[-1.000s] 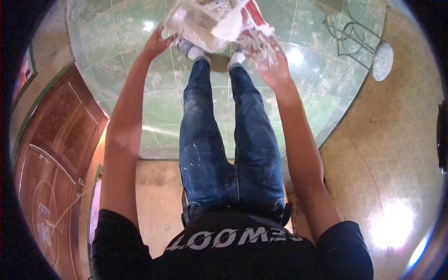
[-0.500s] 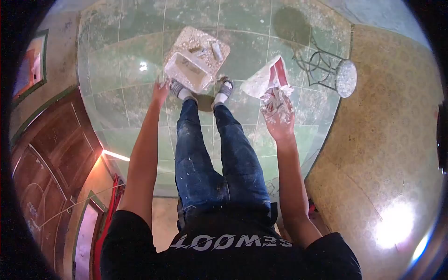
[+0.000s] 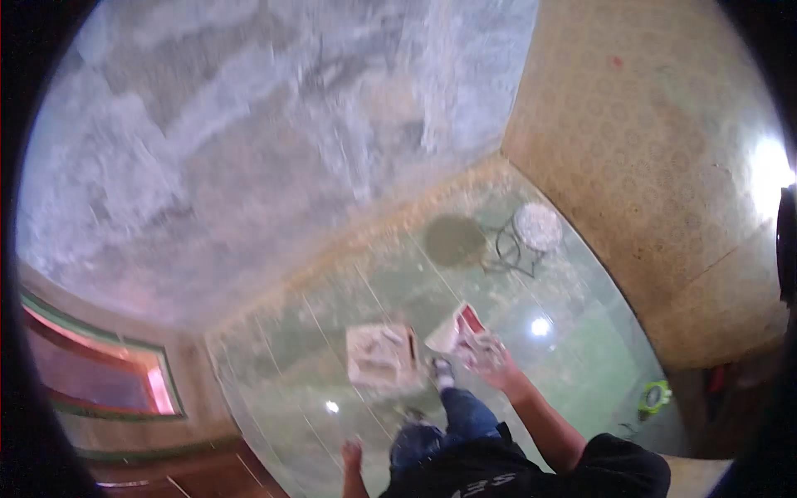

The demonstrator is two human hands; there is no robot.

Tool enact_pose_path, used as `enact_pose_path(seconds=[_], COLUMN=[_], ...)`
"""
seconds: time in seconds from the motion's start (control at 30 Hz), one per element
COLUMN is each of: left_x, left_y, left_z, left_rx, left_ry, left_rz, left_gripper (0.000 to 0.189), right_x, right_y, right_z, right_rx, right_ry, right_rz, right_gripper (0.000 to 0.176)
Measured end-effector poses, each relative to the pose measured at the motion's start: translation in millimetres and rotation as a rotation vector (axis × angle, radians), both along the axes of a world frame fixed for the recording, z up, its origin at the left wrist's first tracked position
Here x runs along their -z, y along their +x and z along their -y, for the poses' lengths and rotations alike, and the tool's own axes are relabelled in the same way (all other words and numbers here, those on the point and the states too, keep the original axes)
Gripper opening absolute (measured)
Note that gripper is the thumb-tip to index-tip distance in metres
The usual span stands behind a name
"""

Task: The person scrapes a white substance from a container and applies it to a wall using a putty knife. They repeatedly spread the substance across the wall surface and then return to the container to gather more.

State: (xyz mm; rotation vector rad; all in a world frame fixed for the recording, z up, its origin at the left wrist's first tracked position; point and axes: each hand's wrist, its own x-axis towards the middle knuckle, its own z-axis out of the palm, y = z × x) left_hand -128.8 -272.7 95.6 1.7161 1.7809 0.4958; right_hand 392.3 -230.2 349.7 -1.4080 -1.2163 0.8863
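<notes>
My right hand (image 3: 491, 369) is closed around the crumpled top of a white and red plastic bag (image 3: 446, 336), which hangs above the floor. White powder or plaster marks the bag. Low in the view, my left hand (image 3: 352, 452) is apart from everything around it, its fingers curled in. Whether anything small is inside them is hidden by blur. In front of my feet lies a pale, plaster-crusted board with a tub (image 3: 378, 371) on it; the pieces lying there are too blurred to name.
A stool with a round speckled seat (image 3: 538, 227) lies tipped near the right wall (image 3: 631, 183). The patchy grey wall (image 3: 249, 166) rises ahead. A green round object (image 3: 654, 400) is on the floor at right. A window (image 3: 100, 365) is at left.
My view has swung up and turned, bringing the grey wall into sight. The right hand still grips the bag. My left hand now appears lower, farther from the tub.
</notes>
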Motion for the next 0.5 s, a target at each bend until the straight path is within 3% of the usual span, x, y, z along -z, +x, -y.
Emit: enact_pose_path(seconds=[0.07,0.13,0.17,0.2,0.23,0.37,0.43,0.5], left_x=[-17.1,-29.3,-67.0,-129.6,-125.6,-108.0,-109.2,-108.5], left_y=[-29.1,-33.8,-29.8,-18.4,-31.3,-42.1,-29.7,-18.7], left_z=[-25.8,-29.2,-39.7,-45.8,-67.9,-115.2,-146.5,-153.8], left_rx=[0.22,-0.023,-0.027,-0.021,-0.011,0.133,0.198,0.246], left_ry=[-0.055,-0.467,-0.436,-0.775,-0.748,-0.495,-0.362,-0.255], left_rz=[-0.221,-0.258,-0.244,-0.077,-0.056,-0.065,-0.065,-0.07], left_gripper=[0.039,0.049,0.049,0.042,0.042,0.042,0.043,0.043], right_x=[-43.9,-15.1,-32.7,-46.6,-61.6,-65.1,-86.9,-105.5], right_y=[-25.3,-21.4,-25.2,-30.1,-37.5,-63.9,-69.4,-66.5], right_z=[-21.5,-10.4,-16.1,-11.1,-9.4,1.6,11.6,35.5], right_rx=[0.034,0.132,0.12,0.07,0.008,0.112,0.233,0.2], right_ry=[0.043,-0.065,-0.034,0.0,0.028,0.156,0.145,0.157], right_rz=[0.06,-0.588,-0.577,-0.94,-1.302,-1.12,-1.3,-1.297], right_gripper=[0.037,0.034,0.034,0.03,0.027,0.026,0.026,0.025])
